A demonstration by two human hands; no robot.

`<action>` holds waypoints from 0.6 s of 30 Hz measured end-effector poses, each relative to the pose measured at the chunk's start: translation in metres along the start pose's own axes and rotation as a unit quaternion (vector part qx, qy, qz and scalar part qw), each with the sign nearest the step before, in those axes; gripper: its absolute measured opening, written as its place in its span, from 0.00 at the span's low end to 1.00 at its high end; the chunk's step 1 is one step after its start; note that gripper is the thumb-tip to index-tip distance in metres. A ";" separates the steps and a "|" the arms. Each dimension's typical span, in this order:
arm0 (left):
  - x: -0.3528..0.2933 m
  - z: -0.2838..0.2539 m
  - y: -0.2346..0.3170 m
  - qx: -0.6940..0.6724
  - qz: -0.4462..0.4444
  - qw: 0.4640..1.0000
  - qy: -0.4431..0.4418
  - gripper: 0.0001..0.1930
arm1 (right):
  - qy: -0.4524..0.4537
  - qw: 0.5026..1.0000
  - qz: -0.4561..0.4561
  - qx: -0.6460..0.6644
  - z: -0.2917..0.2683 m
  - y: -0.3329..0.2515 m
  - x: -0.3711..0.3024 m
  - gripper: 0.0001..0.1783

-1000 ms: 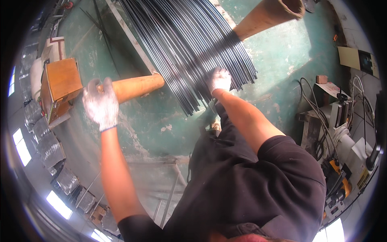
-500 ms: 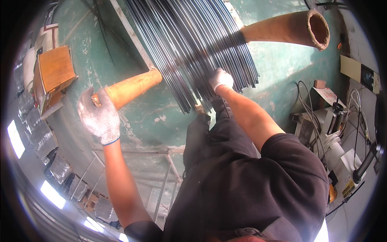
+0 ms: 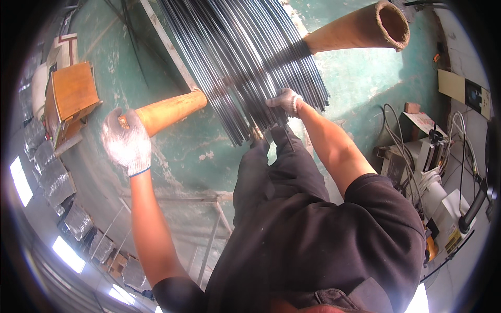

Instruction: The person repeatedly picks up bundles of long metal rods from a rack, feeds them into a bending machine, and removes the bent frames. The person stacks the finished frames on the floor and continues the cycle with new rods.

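Note:
My left hand [image 3: 127, 140], in a white knit glove, is closed around the ragged outer end of a brown cardboard-like tube [image 3: 172, 111]. A wide row of thin dark metal rods [image 3: 245, 62] lies beyond my feet, their near ends toward me. My right hand [image 3: 286, 101], gloved too, rests over the rods near those ends. Its fingers point left and bend down onto the rods; the fingertips are partly hidden. Out from the rods' right side sticks a brown tube with a wide hollow end [image 3: 357, 30]. Whether both tube parts join under the rods is hidden.
An orange-brown wooden box [image 3: 74, 89] stands at the left. A pale metal bar [image 3: 167, 44] runs along the rods' left side. At the right are a machine [image 3: 417, 154] and loose cables [image 3: 392, 125]. A metal frame [image 3: 209, 201] stands by my left side.
My right hand has turned, its fingers now stretching left across the rods. My left hand remains at the tube end, slightly shifted. The whole view has moved a little.

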State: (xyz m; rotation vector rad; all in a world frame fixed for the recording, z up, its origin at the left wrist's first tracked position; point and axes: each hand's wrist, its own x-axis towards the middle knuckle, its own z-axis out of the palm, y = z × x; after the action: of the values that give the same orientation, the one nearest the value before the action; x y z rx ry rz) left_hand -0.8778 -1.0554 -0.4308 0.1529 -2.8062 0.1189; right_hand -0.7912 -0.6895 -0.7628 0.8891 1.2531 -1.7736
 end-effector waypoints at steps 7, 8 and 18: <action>-0.001 0.005 -0.001 0.034 -0.042 0.998 -0.013 0.20 | -0.061 0.997 -0.030 0.046 0.016 -0.015 -0.049 0.12; 0.001 0.004 0.001 0.033 -0.046 0.998 -0.019 0.20 | 0.001 0.990 -0.047 -0.133 0.021 -0.026 -0.059 0.16; -0.017 0.004 0.000 0.010 0.251 0.957 0.144 0.14 | 0.214 0.900 -0.075 -0.372 0.020 0.017 -0.157 0.37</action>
State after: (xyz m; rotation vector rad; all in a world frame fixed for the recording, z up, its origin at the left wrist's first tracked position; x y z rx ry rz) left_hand -0.8634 -1.0546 -0.4400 -0.5352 -2.4887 0.2642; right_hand -0.7073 -0.6814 -0.6283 0.7424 2.1308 -1.0480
